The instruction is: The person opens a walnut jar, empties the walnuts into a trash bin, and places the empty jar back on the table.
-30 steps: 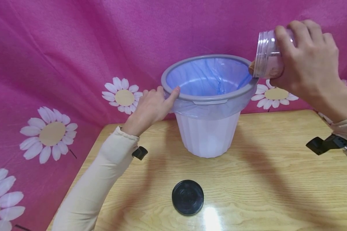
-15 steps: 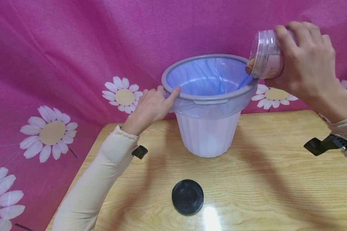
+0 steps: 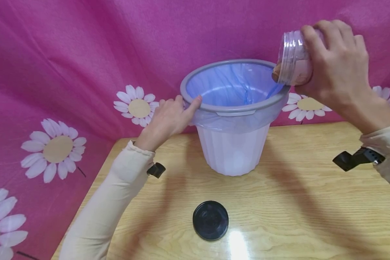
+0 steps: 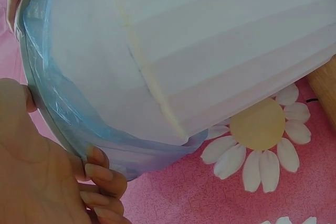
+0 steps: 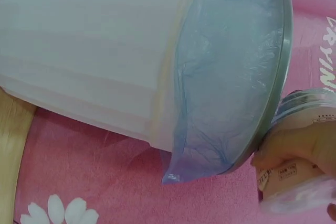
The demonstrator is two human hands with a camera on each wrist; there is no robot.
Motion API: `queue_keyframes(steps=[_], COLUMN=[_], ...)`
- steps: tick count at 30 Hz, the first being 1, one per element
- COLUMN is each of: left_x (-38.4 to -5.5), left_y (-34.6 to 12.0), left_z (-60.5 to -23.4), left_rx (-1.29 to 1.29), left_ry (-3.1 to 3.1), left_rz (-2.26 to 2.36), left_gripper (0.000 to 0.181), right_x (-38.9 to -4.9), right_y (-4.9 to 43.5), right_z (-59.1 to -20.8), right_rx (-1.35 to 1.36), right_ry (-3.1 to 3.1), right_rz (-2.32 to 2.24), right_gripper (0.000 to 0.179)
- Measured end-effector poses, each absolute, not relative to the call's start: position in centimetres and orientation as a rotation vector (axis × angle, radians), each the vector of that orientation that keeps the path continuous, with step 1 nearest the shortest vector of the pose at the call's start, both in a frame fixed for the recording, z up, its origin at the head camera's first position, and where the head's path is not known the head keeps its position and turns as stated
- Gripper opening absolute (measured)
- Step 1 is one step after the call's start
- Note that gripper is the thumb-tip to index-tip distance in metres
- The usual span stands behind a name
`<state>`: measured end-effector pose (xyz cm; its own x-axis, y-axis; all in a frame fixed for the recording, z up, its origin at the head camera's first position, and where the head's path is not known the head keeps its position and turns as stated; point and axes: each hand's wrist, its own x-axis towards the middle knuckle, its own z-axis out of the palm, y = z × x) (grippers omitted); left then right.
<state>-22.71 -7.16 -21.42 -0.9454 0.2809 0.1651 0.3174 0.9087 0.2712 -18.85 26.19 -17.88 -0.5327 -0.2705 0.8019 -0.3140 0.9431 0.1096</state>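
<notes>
A white ribbed wastebasket (image 3: pixel 234 151) with a grey rim stands on the table, lined with a thin blue plastic bag (image 3: pixel 227 85) folded over its edge. My left hand (image 3: pixel 170 119) grips the rim at the left, thumb on top and the other fingers outside against the bag, as the left wrist view shows. In my right hand (image 3: pixel 339 65) is a clear plastic jar (image 3: pixel 287 54) with a printed label. It is tipped sideways, its open mouth at the basket's right rim. A brown lump (image 3: pixel 276 73) sits at the jar's lower lip.
A round black lid (image 3: pixel 210 220) lies on the wooden table (image 3: pixel 279 216) in front of the basket. Close behind the basket hangs a pink cloth (image 3: pixel 149 36) printed with white daisies. Black wrist straps show at both sleeves.
My right hand has moved the jar left and slightly up, so its mouth now overlaps the basket's right rim. The brown lump shows further out. My left hand keeps its place.
</notes>
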Motion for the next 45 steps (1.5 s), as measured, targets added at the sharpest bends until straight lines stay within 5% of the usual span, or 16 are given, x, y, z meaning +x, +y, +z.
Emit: queue_keyframes(steps=[45], left_x=[-23.0], left_y=[-6.9], left_z=[-21.6], left_rx=[-0.458], left_ry=[-2.966], left_rz=[-0.464], left_gripper=[0.089], right_x=[-19.7], right_y=[27.2], right_z=[-18.1], right_rx=[0.509], right_ry=[-2.099], right_rz=[-0.063], right_gripper=[0.094])
